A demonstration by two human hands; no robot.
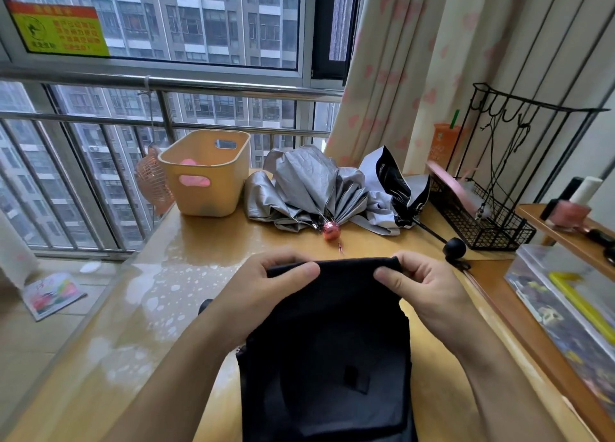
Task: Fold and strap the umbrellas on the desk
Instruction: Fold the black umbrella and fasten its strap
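Observation:
A black umbrella (pixel 329 341) lies on the wooden desk (pixel 186 275) right in front of me, its cloth spread flat, with a small black strap tab showing low on the cloth. My left hand (pixel 266 285) pinches the far left corner of its top edge. My right hand (pixel 419 288) pinches the far right corner. Further back lies a crumpled silver umbrella (pixel 299 188) with a pink round handle (pixel 330 231). Beside it on the right is a white-and-black umbrella (pixel 392 188) with a black ball handle (pixel 454 248).
A beige plastic basket (pixel 209 172) stands at the back left, with a small pink fan (pixel 151 182) behind it. A black wire rack (pixel 489 215) sits at the back right. A clear box (pixel 565 308) and a shelf with bottles line the right side. The window railing runs behind.

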